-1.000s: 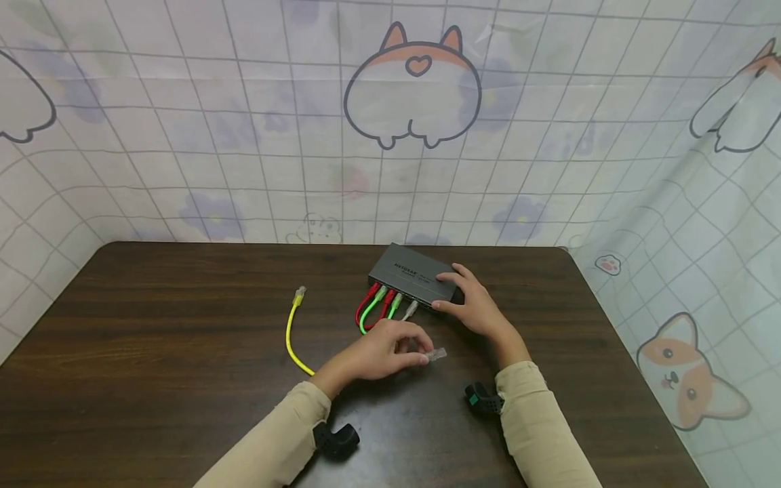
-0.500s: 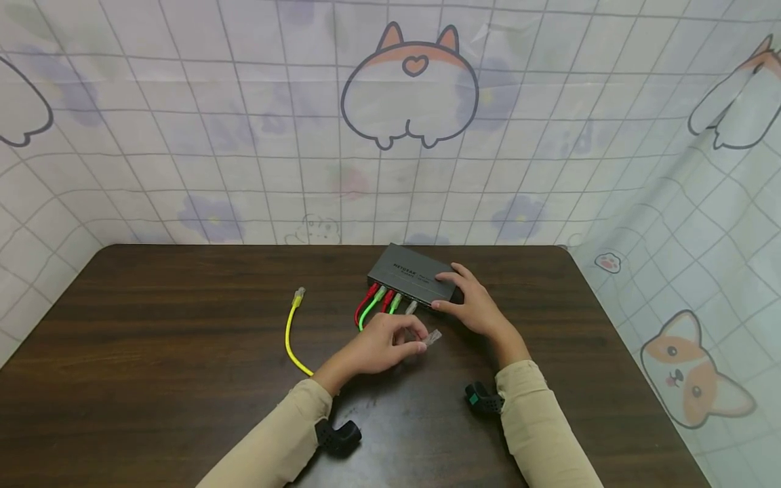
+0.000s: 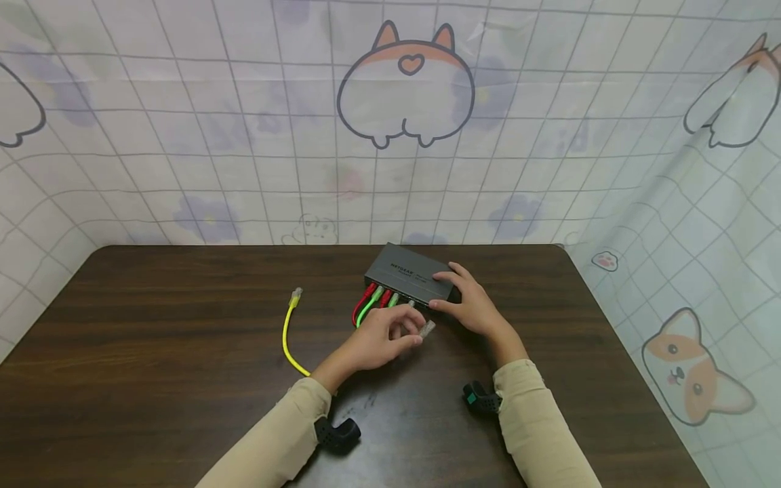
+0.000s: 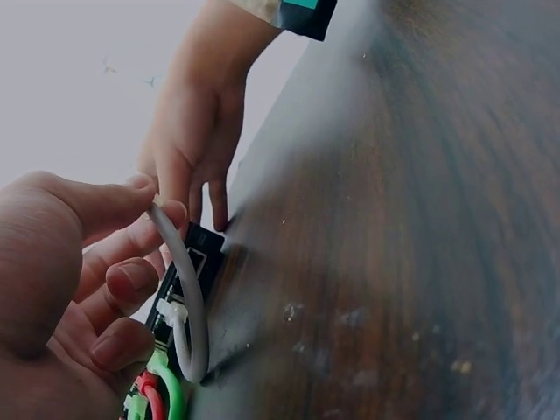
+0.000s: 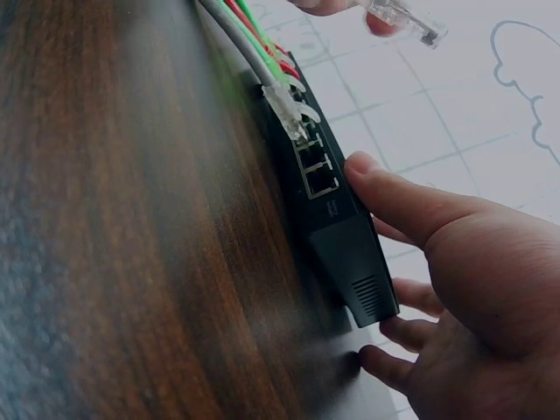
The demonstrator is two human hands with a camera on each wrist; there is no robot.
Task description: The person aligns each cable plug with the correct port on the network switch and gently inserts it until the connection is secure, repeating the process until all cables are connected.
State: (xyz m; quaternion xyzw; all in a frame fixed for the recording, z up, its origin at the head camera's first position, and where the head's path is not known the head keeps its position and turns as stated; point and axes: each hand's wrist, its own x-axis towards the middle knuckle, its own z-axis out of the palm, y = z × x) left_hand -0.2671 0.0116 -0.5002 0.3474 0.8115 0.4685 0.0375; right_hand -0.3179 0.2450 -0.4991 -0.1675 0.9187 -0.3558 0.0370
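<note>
My left hand (image 3: 379,340) pinches a grey network cable (image 4: 194,306) close to its free clear plug (image 3: 428,329), which pokes out past the fingertips just in front of a black NETGEAR network switch (image 3: 407,268). The cable's other plug (image 5: 284,109) sits in one of the ports. Beside it, toward the right end, open ports (image 5: 317,171) show in the right wrist view. My right hand (image 3: 477,308) grips that end of the switch, thumb on the port side and fingers reaching around the far side. Red (image 3: 361,306) and green cables (image 3: 369,308) fill ports further left, partly hidden by my left hand.
A yellow network cable (image 3: 285,337) lies on the dark wooden table (image 3: 152,352) to the left, its near end hidden by my left arm. Behind the table and along its right side hangs a printed curtain (image 3: 244,135).
My left hand has moved slightly forward, bringing the clear plug nearer the switch and tilting it more upward. The right hand keeps its hold and the switch stays put.
</note>
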